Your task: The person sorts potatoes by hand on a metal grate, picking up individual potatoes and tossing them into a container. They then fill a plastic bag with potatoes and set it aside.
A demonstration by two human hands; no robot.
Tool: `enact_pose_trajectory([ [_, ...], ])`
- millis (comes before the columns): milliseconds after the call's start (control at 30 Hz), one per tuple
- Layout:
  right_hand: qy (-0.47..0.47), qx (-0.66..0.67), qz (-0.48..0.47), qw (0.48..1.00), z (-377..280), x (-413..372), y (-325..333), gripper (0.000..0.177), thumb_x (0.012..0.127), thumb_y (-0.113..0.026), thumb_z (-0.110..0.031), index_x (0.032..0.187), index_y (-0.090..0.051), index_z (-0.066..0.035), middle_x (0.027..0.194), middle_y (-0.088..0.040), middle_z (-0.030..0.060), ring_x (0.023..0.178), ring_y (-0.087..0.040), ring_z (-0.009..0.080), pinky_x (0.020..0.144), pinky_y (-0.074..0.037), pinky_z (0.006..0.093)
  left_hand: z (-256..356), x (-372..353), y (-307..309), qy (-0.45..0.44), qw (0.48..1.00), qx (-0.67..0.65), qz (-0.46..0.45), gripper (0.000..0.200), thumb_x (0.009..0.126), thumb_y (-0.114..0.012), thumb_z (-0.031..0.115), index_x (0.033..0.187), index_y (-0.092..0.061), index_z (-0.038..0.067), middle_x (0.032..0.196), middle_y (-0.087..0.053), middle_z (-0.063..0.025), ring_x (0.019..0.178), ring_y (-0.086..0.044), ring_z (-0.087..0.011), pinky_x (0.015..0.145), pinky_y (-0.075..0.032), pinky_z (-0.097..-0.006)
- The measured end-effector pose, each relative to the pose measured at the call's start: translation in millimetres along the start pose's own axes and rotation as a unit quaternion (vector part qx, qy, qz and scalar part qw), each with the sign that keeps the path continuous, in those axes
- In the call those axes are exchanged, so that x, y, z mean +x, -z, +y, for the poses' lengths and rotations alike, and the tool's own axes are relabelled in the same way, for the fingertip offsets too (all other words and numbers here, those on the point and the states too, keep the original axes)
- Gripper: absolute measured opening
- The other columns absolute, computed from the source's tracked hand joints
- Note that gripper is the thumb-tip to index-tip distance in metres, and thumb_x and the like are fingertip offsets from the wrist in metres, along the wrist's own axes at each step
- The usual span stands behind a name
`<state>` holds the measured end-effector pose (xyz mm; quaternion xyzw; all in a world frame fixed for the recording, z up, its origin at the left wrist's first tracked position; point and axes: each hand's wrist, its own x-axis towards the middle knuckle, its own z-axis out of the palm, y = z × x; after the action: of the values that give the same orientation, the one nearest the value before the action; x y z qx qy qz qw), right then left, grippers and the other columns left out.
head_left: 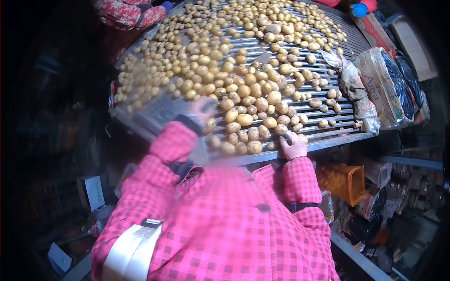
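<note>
Many yellow-brown potatoes (244, 120) lie across a table of parallel metal bars (337, 122). My left hand (201, 112) reaches over the near left part of it, beside potatoes and the edge of a flat metal sheet (161, 114). Motion blurs its fingers, and a dark patch shows near them. At the near rim, my right hand (295, 147) rests with its fingers curled. A small dark lump (285, 137) shows at its fingertips; I cannot make out what it is. Potatoes lie just in front of this hand.
A cardboard box (380, 89) lined with black plastic stands at the right edge, beside crumpled plastic (354, 84). A person's patterned sleeve (129, 13) is at the far left; a blue-gloved hand (359, 10) is at the far right. An orange container (349, 182) sits below the rim.
</note>
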<state>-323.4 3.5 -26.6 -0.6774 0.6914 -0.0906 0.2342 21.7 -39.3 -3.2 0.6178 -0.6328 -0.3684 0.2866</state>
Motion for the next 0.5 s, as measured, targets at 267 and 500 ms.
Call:
enact_pose_trajectory([
  [267, 0.003, 0.333, 0.047, 0.942, -5, -8, -14, 0.025, 0.085, -0.058, -0.024, 0.105, -0.062, -0.010, 0.103, -0.062, 0.0076, 0.093, -0.062, 0.0212, 0.077, -0.048, 0.0321, 13, 35, -67, 0.044, 0.974, 0.184, -0.128, 0.041, 0.076, -0.066, 0.036, 0.105, -0.056, 0.009, 0.093, -0.064, -0.0180, 0.088, -0.062, -0.0318, 0.077, -0.049, -0.0404],
  [500, -0.085, 0.878, -0.208, 0.422, -49, -17, -30, 0.063, 0.087, -0.053, -0.047, 0.136, -0.032, -0.015, 0.130, -0.042, 0.0162, 0.112, -0.050, 0.0344, 0.078, -0.051, 0.0495, 54, 33, -67, -0.067, 0.969, 0.062, -0.229, 0.039, 0.081, -0.062, 0.023, 0.117, -0.056, 0.011, 0.115, -0.057, -0.0133, 0.103, -0.056, -0.0272, 0.090, -0.044, -0.0343],
])
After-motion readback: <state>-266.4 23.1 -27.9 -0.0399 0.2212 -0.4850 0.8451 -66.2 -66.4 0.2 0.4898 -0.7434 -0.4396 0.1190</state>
